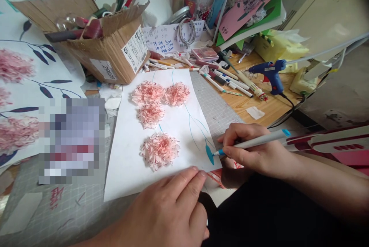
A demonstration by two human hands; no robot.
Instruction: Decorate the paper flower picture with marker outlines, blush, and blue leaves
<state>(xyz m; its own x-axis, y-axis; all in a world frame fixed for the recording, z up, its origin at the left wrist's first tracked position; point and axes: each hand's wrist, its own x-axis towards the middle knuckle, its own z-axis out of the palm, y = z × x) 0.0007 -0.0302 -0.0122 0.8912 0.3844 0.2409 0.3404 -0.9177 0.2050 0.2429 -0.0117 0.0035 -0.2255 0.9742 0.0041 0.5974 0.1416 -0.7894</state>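
My right hand [256, 149] grips a blue felt-tip pen [253, 139] with a white barrel. Its tip touches a blue leaf [210, 154] at the right edge of the white paper [127, 170]. Thin blue stems run up the sheet from that leaf. My left hand [173, 208] lies over the near edge of the paper, with two fingers stretched out and the others bent beneath. Several pink ruffled flowers [160, 151], made of what look like pencil shavings, sit on the sheet, the lowest just above my left fingers.
A grey cutting mat [86, 208] lies under the paper. Behind stands a cardboard box [115, 47] of tools, beside scattered pens [227, 80]. A blue glue gun [269, 72] rests at the right. Another flower picture [17, 97] is at the left, near a blurred-out patch.
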